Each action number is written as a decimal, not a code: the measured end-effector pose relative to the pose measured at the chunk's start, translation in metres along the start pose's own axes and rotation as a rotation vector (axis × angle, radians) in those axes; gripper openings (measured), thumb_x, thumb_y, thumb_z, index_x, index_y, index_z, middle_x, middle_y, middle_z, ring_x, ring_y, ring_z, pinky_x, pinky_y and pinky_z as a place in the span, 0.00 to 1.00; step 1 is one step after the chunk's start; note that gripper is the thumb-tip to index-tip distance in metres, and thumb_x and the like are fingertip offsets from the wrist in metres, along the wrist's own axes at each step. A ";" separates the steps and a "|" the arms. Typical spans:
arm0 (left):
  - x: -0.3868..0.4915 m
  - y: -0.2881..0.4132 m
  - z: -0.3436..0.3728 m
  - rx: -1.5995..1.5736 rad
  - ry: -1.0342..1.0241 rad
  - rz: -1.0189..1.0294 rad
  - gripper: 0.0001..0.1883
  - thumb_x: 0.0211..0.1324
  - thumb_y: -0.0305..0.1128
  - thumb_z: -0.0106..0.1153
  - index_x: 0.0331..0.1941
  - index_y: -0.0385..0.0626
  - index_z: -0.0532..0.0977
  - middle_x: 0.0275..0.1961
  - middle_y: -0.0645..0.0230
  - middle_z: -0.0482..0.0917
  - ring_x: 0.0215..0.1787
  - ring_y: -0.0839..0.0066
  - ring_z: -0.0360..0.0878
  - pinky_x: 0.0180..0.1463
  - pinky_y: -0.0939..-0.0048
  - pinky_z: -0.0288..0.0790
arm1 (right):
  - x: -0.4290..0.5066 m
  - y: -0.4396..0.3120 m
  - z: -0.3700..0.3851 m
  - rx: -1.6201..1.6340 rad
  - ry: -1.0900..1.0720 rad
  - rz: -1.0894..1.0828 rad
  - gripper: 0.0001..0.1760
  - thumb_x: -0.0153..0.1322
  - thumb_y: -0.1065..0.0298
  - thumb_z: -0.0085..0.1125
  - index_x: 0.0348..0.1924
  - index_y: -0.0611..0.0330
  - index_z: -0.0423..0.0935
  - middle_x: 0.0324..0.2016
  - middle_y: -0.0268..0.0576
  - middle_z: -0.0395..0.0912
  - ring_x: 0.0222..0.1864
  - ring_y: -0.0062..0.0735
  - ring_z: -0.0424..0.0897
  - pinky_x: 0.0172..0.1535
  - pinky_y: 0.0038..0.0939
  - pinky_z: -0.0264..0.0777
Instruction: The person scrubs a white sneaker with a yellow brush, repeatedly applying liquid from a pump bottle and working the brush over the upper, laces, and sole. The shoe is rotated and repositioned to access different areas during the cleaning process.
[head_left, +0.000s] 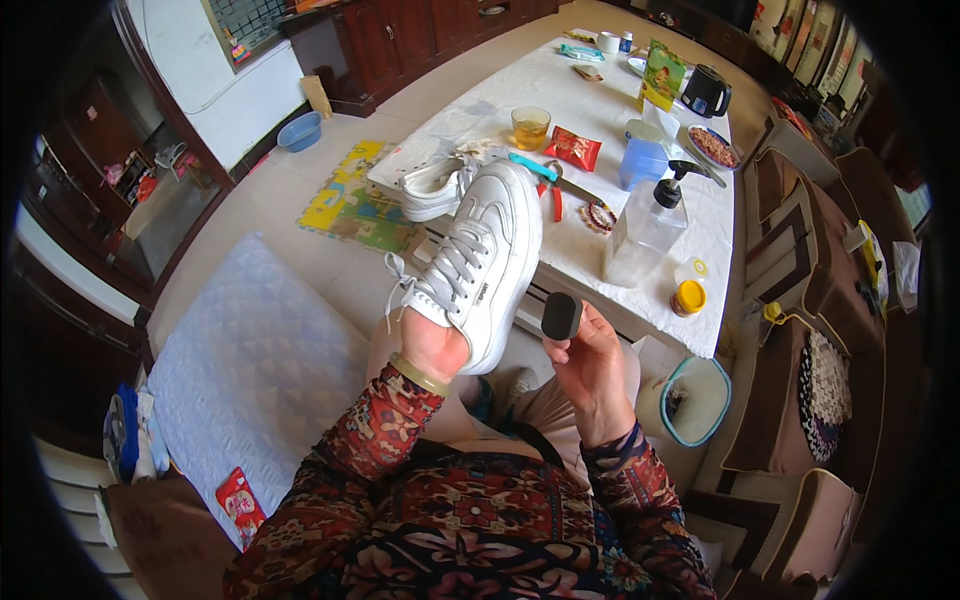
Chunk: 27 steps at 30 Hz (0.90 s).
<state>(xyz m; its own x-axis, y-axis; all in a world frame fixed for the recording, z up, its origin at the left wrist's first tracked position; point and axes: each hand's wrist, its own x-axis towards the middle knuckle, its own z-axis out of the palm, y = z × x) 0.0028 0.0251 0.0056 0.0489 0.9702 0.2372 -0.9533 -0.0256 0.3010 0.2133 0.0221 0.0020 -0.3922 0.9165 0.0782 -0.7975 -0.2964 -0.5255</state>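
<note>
A white lace-up sneaker (491, 232) with grey laces is worn over my left hand (433, 343), which is pushed inside through the ankle opening. Its fingers are hidden in the shoe, and the toe points away from me. Between the thumb and fingers of my right hand (592, 364) is a small black sponge pad (561, 316), just right of the sneaker's heel and apart from it. The other white sneaker (431, 189) rests on the near left corner of the table, partly behind the first.
On the white-covered table (480, 112) stand a pump bottle (646, 232), a yellow-lidded jar (688, 298), a glass of tea (530, 127) and a black kettle (706, 91). A knife (559, 178) and red-handled pliers (556, 201) lie behind the sneaker. A lined bin (694, 401) is at my right.
</note>
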 end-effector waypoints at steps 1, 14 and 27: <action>0.000 -0.001 0.001 0.001 0.045 -0.002 0.22 0.76 0.35 0.39 0.67 0.38 0.67 0.68 0.60 0.73 0.71 0.67 0.69 0.78 0.61 0.57 | 0.000 0.000 -0.001 0.022 -0.027 -0.001 0.11 0.76 0.65 0.59 0.45 0.62 0.74 0.31 0.37 0.76 0.28 0.22 0.69 0.29 0.23 0.60; -0.004 -0.004 0.030 -0.019 0.132 -0.041 0.21 0.75 0.35 0.38 0.65 0.37 0.67 0.66 0.60 0.74 0.70 0.67 0.69 0.78 0.61 0.57 | -0.004 -0.001 0.008 -0.010 -0.056 -0.019 0.11 0.77 0.62 0.54 0.42 0.61 0.71 0.31 0.36 0.73 0.25 0.22 0.65 0.27 0.24 0.57; -0.012 -0.009 0.028 -0.083 -0.105 -0.076 0.23 0.78 0.34 0.33 0.70 0.38 0.64 0.70 0.60 0.71 0.72 0.70 0.68 0.78 0.65 0.57 | 0.013 -0.022 0.058 -1.468 0.103 -1.056 0.10 0.70 0.78 0.64 0.42 0.66 0.74 0.26 0.44 0.74 0.21 0.31 0.72 0.25 0.27 0.67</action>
<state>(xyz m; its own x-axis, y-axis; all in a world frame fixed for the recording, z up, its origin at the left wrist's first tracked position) 0.0194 0.0071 0.0255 0.1490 0.9380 0.3130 -0.9667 0.0716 0.2458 0.1992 0.0246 0.0640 0.0290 0.5698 0.8213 0.3665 0.7583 -0.5391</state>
